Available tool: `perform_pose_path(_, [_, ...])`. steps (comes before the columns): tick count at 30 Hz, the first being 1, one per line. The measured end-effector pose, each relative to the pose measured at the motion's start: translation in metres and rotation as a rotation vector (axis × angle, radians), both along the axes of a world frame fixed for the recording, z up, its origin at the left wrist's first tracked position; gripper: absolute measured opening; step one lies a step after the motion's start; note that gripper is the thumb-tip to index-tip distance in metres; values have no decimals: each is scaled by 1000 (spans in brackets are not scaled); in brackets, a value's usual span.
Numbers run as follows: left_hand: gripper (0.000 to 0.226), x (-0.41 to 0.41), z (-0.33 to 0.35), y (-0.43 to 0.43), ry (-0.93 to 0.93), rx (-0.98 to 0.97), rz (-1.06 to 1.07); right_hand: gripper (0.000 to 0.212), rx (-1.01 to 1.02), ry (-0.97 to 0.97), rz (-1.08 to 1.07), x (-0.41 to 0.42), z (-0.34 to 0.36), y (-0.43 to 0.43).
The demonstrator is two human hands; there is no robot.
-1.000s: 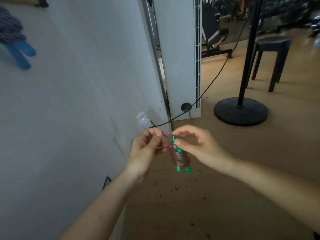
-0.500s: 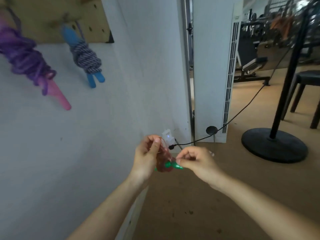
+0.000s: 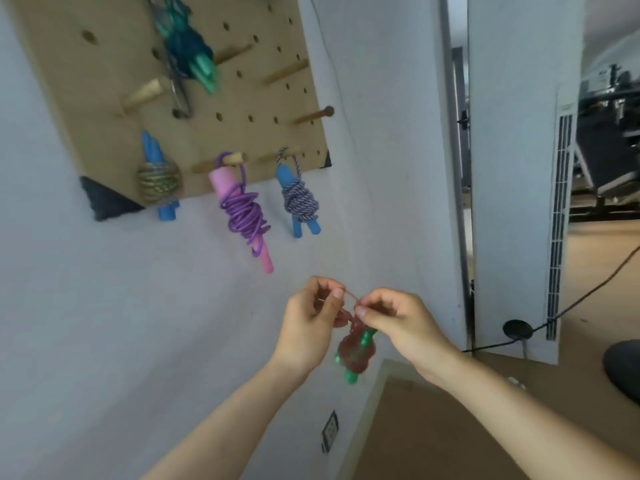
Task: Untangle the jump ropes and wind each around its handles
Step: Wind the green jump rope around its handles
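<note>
A jump rope with green handles and a clear red cord (image 3: 356, 353) wound into a bundle hangs between my hands, in front of the white wall. My left hand (image 3: 308, 327) pinches a loop of the red cord at the top left. My right hand (image 3: 398, 323) pinches the same loop just to the right, above the bundle. Only the lower green handle tips and one upper tip show through the winding.
A wooden pegboard (image 3: 104, 98) on the wall carries wound ropes: a teal one (image 3: 188, 50), a gold one with blue handles (image 3: 157, 180), a purple one with pink handles (image 3: 242, 211), a striped one with blue handles (image 3: 299, 202). A bare peg (image 3: 313, 115) sticks out. A black cable (image 3: 571, 306) crosses the floor.
My view has tilted upward, bringing the pegboard into sight. Both hands rose with the rope bundle, which now hangs upright instead of lying sideways.
</note>
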State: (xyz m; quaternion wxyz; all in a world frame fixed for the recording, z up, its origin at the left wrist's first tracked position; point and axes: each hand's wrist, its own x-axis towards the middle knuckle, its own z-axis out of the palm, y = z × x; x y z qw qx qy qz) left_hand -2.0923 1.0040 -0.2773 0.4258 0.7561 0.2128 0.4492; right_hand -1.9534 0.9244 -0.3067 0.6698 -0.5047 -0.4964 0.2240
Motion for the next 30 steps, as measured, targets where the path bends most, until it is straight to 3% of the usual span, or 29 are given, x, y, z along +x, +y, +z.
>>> perform_pose_path(8, [15, -44, 80, 1, 96, 149, 75, 6, 104, 181, 117, -16, 86, 25])
perform_pose_path(14, [12, -60, 148, -7, 72, 248, 225, 8, 195, 156, 158, -31, 155, 37])
perform_pose_path(20, [17, -59, 209, -9, 53, 501, 372, 10, 273, 97, 109, -33, 219, 52])
perform_pose_path(30, [29, -20, 332, 22, 293, 867, 667, 8, 356, 169, 61, -14, 315, 85])
